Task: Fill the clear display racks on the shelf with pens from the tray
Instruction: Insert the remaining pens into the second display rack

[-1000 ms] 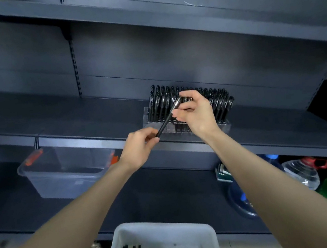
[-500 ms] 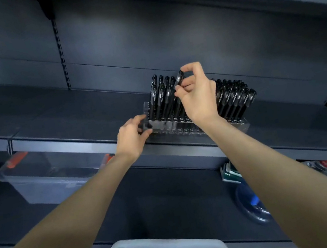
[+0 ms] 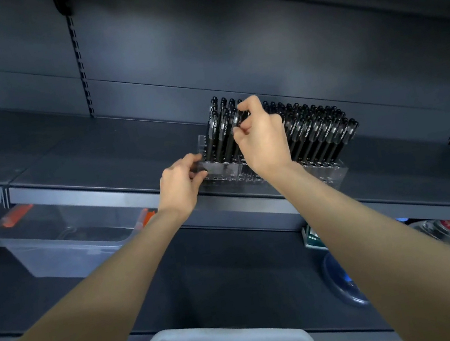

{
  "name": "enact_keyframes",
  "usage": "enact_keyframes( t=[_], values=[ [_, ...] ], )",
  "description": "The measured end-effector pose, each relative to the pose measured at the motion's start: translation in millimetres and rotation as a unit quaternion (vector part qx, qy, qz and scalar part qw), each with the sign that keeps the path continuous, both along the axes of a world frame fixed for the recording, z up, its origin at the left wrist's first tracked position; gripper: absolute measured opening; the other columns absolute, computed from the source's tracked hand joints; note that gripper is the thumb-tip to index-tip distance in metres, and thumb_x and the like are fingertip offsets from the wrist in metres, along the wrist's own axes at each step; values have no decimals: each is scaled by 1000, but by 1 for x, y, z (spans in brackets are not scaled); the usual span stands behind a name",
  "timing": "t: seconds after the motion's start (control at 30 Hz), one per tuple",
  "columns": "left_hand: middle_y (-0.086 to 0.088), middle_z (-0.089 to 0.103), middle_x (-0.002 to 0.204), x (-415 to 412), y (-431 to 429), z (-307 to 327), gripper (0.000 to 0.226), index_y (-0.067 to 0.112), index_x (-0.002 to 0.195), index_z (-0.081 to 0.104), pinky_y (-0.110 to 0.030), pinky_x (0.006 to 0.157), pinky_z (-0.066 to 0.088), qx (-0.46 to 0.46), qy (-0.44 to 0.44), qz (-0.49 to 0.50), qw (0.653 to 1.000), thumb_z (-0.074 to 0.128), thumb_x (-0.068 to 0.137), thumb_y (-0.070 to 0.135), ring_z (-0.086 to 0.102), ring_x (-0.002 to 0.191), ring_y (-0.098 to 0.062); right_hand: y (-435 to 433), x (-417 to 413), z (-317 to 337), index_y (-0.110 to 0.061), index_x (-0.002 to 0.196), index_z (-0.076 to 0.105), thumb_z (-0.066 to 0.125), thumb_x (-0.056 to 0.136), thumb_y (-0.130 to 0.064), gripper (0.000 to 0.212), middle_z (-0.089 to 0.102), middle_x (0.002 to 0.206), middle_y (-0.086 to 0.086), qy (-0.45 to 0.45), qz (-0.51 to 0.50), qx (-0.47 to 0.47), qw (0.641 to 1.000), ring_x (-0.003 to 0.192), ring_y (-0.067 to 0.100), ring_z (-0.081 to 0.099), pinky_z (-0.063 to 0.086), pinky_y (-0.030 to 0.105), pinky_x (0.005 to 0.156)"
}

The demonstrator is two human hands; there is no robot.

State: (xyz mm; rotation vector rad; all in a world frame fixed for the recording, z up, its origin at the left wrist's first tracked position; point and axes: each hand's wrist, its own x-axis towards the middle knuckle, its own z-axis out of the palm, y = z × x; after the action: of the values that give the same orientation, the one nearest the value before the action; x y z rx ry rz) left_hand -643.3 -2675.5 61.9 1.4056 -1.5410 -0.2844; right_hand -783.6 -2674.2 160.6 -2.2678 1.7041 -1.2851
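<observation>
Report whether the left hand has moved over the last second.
Yes. The left hand went from just below the clear rack up to its left end, which it now grips.

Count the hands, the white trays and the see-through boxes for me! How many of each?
Hands: 2, the left hand holding the rack, the right hand pinching a pen
White tray: 1
See-through box: 1
Total: 4
</observation>
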Motion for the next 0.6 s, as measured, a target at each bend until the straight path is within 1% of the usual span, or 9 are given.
enact_keyframes(
  t=[0.13, 0.27, 0.4, 0.5, 0.6],
  values=[
    [-8, 66, 103, 0, 0, -1, 32, 10, 119, 60, -35, 86, 51, -1, -1, 3, 1000, 64, 87, 11, 59, 79, -14, -3, 2, -1, -10, 123, 46, 55, 90, -8, 33, 66, 88, 12, 26, -5, 4, 1000, 86, 34, 61, 50, 45, 82],
    [-9, 66, 103, 0, 0, 0, 33, 9, 120, 60, -36, 87, 51, 4, -4, 6, 1000, 64, 87, 11, 61, 82, -18, -3, 2, -3, -10, 123, 46, 53, 91, -7, 33, 65, 86, 14, 61, 7, 17, 998, 84, 34, 61, 51, 43, 79],
    [-10, 66, 103, -1, 2, 2, 34, 11, 121, 59, -37, 88, 50, 18, -1, 9, 1000, 64, 87, 10, 59, 82, -18, -1, 3, -8, -11, 125, 45, 52, 92, -7, 33, 65, 86, 13, 59, 5, 28, 998, 83, 34, 60, 51, 44, 77],
    [-9, 65, 111, 0, 8, 4, 44, 15, 130, 54, -34, 92, 48, 40, 7, -5, 999, 63, 87, 9, 62, 93, -19, 2, 2, -7, -16, 129, 43, 54, 92, -9, 39, 67, 86, 11, 58, -8, 43, 997, 85, 33, 60, 51, 43, 80],
    [-9, 60, 120, 3, 26, 1, 50, 16, 136, 47, -29, 92, 48, 34, 39, -25, 998, 61, 89, 7, 59, 104, -18, 17, -1, -10, -20, 136, 38, 57, 92, -10, 49, 68, 89, 8, 28, -12, 53, 998, 87, 29, 61, 51, 42, 82]
  ],
)
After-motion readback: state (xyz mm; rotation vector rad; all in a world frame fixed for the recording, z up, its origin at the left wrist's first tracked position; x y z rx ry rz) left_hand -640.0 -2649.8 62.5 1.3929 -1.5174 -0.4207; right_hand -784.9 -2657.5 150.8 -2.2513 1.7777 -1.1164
